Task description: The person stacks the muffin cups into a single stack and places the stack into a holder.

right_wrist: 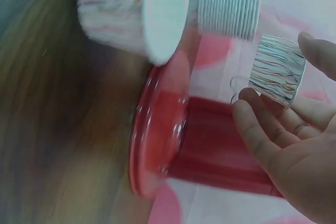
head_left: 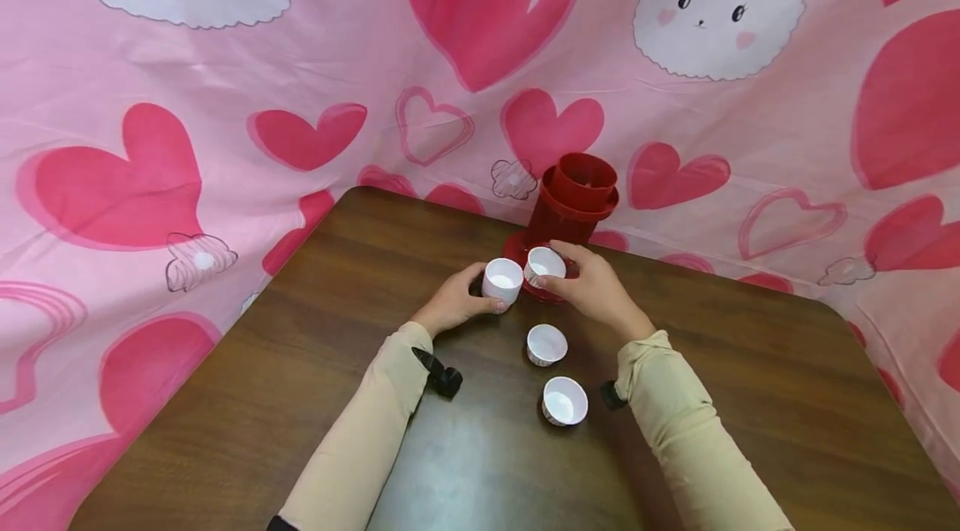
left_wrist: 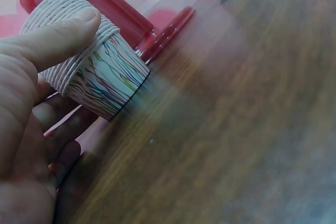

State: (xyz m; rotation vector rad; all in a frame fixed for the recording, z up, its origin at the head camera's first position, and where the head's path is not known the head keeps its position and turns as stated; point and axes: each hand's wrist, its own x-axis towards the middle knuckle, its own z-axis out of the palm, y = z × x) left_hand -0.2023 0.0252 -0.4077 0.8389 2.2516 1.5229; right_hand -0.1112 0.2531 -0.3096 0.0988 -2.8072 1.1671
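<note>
My left hand (head_left: pixel 452 303) grips a stack of nested white paper cups (head_left: pixel 502 275), thumb on the rims. In the left wrist view, the stack (left_wrist: pixel 113 74) shows coloured wavy streaks below several layered rims. My right hand (head_left: pixel 597 284) holds a single paper cup (head_left: pixel 543 262) of the same kind close beside the stack, in front of the red stand. The right wrist view shows this cup (right_wrist: pixel 277 71) between thumb and fingers. On the table, two more cups stand upright with their mouths up: a farther cup (head_left: pixel 547 345) and a nearer cup (head_left: pixel 565 402).
Behind the hands stands a red cylindrical holder (head_left: pixel 564 214) with a round base, near the back edge of the brown wooden table (head_left: pixel 360 264). A pink cloth (head_left: pixel 337 39) with hearts and rabbits hangs behind the table.
</note>
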